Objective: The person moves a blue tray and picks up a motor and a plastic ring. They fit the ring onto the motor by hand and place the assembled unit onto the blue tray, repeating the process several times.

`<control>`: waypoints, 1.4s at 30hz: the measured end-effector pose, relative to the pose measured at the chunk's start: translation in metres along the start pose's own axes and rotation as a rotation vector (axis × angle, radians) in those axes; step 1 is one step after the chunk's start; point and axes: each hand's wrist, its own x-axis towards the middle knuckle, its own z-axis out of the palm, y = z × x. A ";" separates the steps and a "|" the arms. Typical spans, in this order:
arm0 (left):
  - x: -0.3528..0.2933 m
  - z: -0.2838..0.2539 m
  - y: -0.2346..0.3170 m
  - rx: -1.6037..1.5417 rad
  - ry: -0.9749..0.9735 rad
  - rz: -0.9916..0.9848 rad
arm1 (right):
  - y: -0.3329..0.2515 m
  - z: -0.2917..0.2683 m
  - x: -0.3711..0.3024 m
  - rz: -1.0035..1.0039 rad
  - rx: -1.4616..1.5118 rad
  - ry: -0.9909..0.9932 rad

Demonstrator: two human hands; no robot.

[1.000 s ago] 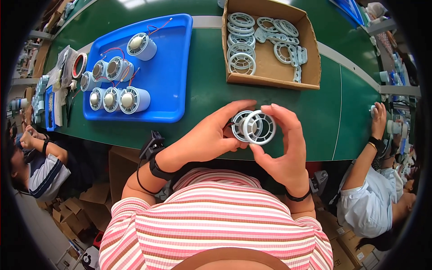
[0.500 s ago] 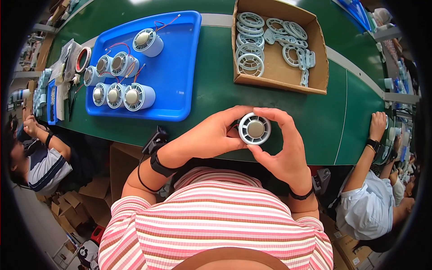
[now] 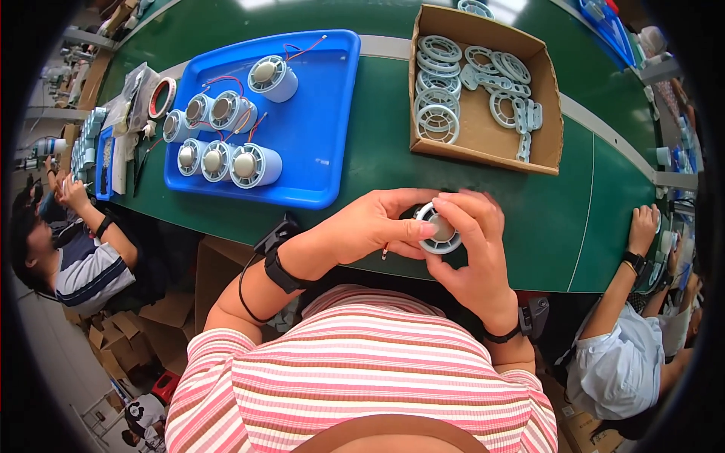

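Between my two hands, over the near edge of the green table, is a white round motor housing (image 3: pixel 445 232) with a spoked rim and a metallic disc in its middle. My left hand (image 3: pixel 370 226) grips its left side, the thumb lying across the disc. Around the far and right side curl the fingers of my right hand (image 3: pixel 483 245), with the thumb at the near rim. A short wire end (image 3: pixel 385 252) pokes out below my left fingers. The housing's underside is hidden by the hands.
A blue tray (image 3: pixel 313 113) at left holds several similar housings (image 3: pixel 255 166) with thin wires. At right, a cardboard box (image 3: pixel 479 136) contains pale rings (image 3: pixel 438 124) and flat brackets (image 3: pixel 529 117). Tape (image 3: pixel 161 97) and bags lie left of the tray. Co-workers sit on both sides.
My left thumb has moved onto the disc, and my right fingers have closed in over the rim. The housing is now tilted and more covered. The whole view has shifted slightly.
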 end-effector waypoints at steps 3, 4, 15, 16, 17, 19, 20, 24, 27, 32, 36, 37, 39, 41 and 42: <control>-0.015 0.006 -0.001 0.225 0.118 0.161 | -0.003 0.000 -0.004 -0.015 -0.094 0.058; -0.023 0.010 -0.001 0.438 0.225 0.297 | -0.002 -0.004 -0.006 0.023 -0.117 0.084; -0.125 -0.040 0.067 2.015 0.825 0.306 | 0.105 -0.109 -0.048 0.487 -0.662 0.565; -0.127 -0.047 0.069 2.013 0.790 0.285 | 0.108 -0.114 -0.045 0.500 -0.724 0.577; -0.128 -0.051 0.070 2.013 0.757 0.259 | 0.100 -0.116 -0.033 0.506 -0.735 0.585; -0.122 -0.055 0.072 2.017 0.706 0.246 | 0.065 -0.109 0.008 0.350 -0.554 0.538; -0.120 -0.055 0.074 1.996 0.723 0.301 | 0.058 -0.108 0.026 0.227 -0.542 0.459; -0.108 -0.043 0.075 1.984 0.743 0.453 | 0.070 -0.085 0.095 -0.049 -0.511 0.156; -0.095 -0.013 0.070 2.034 0.747 0.543 | 0.089 -0.069 0.115 -0.013 -0.626 0.036; -0.072 0.021 0.046 1.909 0.305 0.682 | 0.091 -0.070 0.119 0.000 -0.617 -0.043; -0.044 0.019 0.018 1.858 0.223 0.713 | 0.044 -0.096 0.102 0.124 -0.302 0.018; -0.043 0.018 0.018 1.852 0.228 0.706 | 0.028 -0.100 0.091 0.124 -0.298 0.009; -0.041 0.019 0.022 1.827 0.282 0.681 | -0.002 -0.107 0.066 0.104 -0.062 0.001; -0.039 0.016 0.025 1.810 0.306 0.662 | -0.014 -0.098 0.037 0.077 -0.077 -0.135; -0.037 0.012 0.027 1.795 0.311 0.613 | -0.013 -0.091 0.029 0.046 -0.093 -0.265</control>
